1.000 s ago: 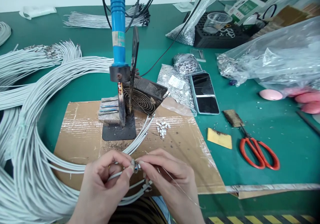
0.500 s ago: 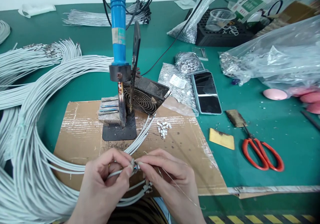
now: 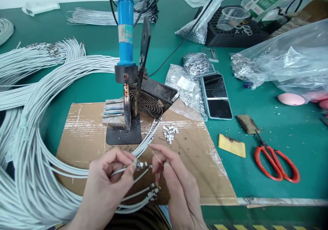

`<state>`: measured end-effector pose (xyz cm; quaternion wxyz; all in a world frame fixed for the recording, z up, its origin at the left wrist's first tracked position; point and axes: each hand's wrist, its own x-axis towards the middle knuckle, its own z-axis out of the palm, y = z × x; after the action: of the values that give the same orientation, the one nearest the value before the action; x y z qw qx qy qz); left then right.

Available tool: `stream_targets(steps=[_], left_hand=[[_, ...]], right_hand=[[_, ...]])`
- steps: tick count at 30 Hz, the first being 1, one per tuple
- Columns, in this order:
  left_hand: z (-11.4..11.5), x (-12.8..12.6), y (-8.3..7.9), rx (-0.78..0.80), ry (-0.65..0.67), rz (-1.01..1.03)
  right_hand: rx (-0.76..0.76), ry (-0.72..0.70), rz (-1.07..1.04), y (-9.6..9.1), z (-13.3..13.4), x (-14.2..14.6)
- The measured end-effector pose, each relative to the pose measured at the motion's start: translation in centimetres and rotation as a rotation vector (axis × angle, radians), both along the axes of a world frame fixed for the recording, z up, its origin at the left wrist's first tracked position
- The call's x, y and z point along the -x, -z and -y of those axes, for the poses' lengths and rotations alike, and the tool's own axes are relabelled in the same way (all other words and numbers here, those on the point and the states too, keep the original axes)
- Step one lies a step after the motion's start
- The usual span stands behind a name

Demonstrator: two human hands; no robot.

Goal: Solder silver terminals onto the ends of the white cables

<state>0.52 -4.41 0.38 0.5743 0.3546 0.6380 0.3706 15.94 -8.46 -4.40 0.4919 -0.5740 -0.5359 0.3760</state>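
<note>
My left hand [image 3: 109, 180] pinches a light grey cable [image 3: 118, 171] between thumb and forefinger, close to its end. Coloured wires and a small white connector [image 3: 141, 164] stick out past the fingertips. To the right, my right hand [image 3: 178, 185] holds a thin solder wire [image 3: 157, 158] between its fingers, apart from the connector. Below the hands lie several cable ends [image 3: 152, 190] with similar connectors. Beyond them, a blue-handled soldering iron [image 3: 125, 45] stands tip down at a stand with a black base [image 3: 123, 137].
A big coil of grey cables [image 3: 28, 154] fills the left. Behind the hands are a black fan [image 3: 151, 102] and loose white connectors [image 3: 170, 133] on cardboard [image 3: 79, 131]. Rightward lie a phone [image 3: 217, 96], a yellow sponge [image 3: 232, 146] and red-handled scissors [image 3: 276, 163].
My right hand has drawn away from the connector to the right, still with the solder wire. My left hand keeps its pinch on the cable. The view has shifted slightly.
</note>
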Motion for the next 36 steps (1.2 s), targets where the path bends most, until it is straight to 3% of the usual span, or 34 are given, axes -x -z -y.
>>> stream_targets(steps=[6,13,21,36], left_hand=[[-0.6,0.0,0.3,-0.047,-0.04,-0.025],[-1.0,0.6,1.7,-0.163,-0.015,-0.058],[-1.8,0.3,0.8,-0.164,-0.045,-0.137],[-2.8,0.2,1.4,-0.244,-0.105,-0.127]], right_hand=[[0.097,0.09,0.02,-1.0,-0.4,0.6],[-0.073,0.046,-0.035,-1.8,-1.7,1.5],[-0.03,0.076,0.03,-1.8,-2.3,2.1],[0.012,0.061,-0.017,-1.9,-4.1,2.2]])
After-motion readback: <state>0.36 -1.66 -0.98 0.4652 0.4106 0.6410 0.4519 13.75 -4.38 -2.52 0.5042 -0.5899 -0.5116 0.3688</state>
